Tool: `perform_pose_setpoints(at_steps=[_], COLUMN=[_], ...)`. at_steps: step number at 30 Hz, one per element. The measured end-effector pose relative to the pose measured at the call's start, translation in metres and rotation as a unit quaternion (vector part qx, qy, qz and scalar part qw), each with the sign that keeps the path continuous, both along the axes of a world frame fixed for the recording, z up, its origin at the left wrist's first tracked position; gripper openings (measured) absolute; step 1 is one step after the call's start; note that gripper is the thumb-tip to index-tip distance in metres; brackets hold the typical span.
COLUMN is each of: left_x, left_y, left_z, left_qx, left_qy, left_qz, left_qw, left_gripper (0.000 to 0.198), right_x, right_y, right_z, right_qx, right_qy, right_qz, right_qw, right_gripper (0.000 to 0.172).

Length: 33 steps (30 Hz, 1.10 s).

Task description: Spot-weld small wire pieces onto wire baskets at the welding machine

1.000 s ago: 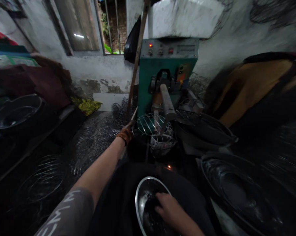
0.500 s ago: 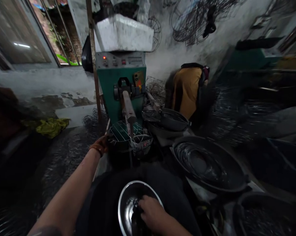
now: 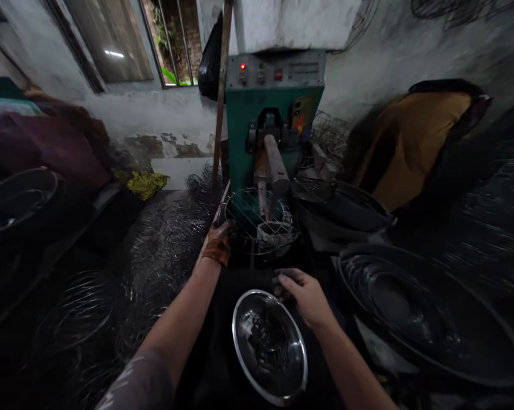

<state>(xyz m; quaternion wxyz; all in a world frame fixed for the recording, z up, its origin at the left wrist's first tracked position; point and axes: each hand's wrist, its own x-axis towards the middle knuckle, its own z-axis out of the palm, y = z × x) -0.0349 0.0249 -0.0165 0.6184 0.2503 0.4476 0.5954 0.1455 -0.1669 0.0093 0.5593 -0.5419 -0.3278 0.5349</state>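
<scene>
My left hand, in a brown glove, grips the near left rim of a round wire grille under the steel arm of a green machine. Just above a shiny steel bowl on my lap, my right hand hovers with its fingers curled together in a pinch. What they pinch is too small to make out. Small dark metal pieces lie inside the bowl.
A person in a yellow and black top bends over at the right. Large dark basins with wire rings stand at the right, another basin at the left. Heaps of wire grilles cover the floor at the left. A wooden pole leans by the machine.
My right hand has lifted out of the bowl and moved up past its far rim. The left hand stays on the grille. The view swung right, then back left.
</scene>
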Motion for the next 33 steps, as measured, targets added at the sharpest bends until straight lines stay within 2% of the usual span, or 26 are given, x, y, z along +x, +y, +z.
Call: perform_pose_setpoints(at_steps=[3,7,11,16,23,27,33], left_x=[0.011,0.017,0.020,0.021,0.023,0.023,0.023], left_y=[-0.014,-0.027,-0.037,-0.045,-0.038,-0.030,-0.018], left_z=[0.003,0.018,0.028,0.032,0.022,0.016,0.019], left_qx=[0.004,-0.004,-0.033,-0.035,-0.040,-0.036,-0.033], left_qy=[0.016,0.054,0.083,0.084,0.052,0.042,0.032], left_qz=[0.021,0.062,0.062,0.044,0.038,0.032,0.033], left_qw=[1.000,0.997,0.994,0.995,0.997,0.998,0.998], left_gripper=[0.052,0.047,0.041,0.043,0.052,0.047,0.048], right_x=[-0.007,-0.018,-0.022,-0.022,-0.024,-0.021,-0.013], right_y=[0.030,0.059,0.070,0.072,0.073,0.077,0.090], right_z=[0.013,0.003,-0.013,-0.016,-0.012,-0.011,-0.009], right_qx=[0.059,0.075,0.055,0.046,0.054,0.061,0.077], right_qy=[-0.007,-0.050,-0.104,-0.083,-0.025,-0.044,-0.088], right_qz=[-0.035,-0.065,-0.074,-0.099,-0.101,-0.089,-0.069], right_qw=[0.998,0.994,0.990,0.991,0.993,0.993,0.991], right_gripper=[0.052,0.053,0.051,0.050,0.042,0.040,0.041])
